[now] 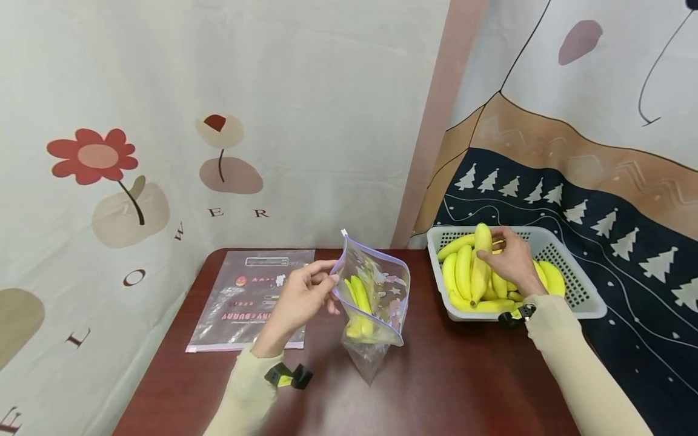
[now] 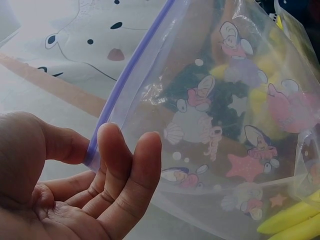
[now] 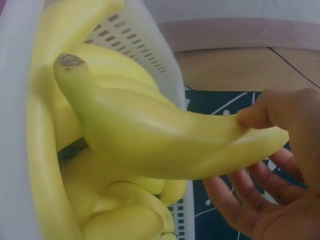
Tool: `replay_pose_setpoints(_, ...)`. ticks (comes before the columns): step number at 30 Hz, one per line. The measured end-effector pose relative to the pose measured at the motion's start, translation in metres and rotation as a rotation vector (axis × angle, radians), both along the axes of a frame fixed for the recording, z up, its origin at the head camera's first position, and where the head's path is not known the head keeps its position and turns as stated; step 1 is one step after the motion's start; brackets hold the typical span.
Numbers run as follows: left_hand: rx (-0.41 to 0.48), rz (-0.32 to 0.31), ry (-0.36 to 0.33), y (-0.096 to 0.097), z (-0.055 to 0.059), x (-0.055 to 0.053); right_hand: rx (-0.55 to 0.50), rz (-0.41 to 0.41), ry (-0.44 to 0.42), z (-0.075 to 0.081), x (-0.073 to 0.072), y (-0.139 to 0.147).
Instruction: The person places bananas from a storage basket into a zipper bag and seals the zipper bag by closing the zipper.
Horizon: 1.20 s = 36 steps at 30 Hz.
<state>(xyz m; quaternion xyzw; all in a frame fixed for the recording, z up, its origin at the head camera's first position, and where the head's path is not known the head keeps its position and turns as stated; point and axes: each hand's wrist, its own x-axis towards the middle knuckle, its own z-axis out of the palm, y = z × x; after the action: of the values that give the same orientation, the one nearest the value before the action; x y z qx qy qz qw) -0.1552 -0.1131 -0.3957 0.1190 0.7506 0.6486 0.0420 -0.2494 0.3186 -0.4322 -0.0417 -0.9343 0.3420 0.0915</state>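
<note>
My left hand [image 1: 308,293] pinches the purple zip rim of a clear printed zip bag [image 1: 389,297] between thumb and fingers. The bag's mouth gapes wide, and yellow bananas [image 1: 360,306] lie inside it. In the left wrist view the bag [image 2: 200,120] shows starfish and shell prints. Over at the basket, my right hand [image 1: 512,260] grips a banana [image 1: 481,263] near one end, thumb on one side and fingers on the other. In the right wrist view that banana [image 3: 150,132] slants above the others, its cut stem end pointing away from the hand.
A grey perforated basket [image 1: 586,303] with several more bananas stands at the table's back right. Another zip bag [image 1: 245,303] lies flat at the back left. The dark red table [image 1: 452,381] meets a printed cloth backdrop [image 1: 338,121] behind.
</note>
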Motion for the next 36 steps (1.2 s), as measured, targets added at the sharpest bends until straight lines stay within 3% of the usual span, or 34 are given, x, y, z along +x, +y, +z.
replay_pose_setpoints(10, -0.005, 0.001, -0.005, 0.001, -0.001, 0.000, -0.077, -0.024, 0.042, 0.010, 0.009, -0.003)
replay_pose_setpoints(19, -0.005, 0.006, 0.007, 0.000, 0.000, 0.000, -0.134, 0.016, 0.117, 0.037, 0.020, -0.025)
replay_pose_setpoints(36, 0.004, 0.001, 0.006, 0.001, -0.001, 0.000, -0.384, 0.229, 0.279, 0.079, 0.035, -0.069)
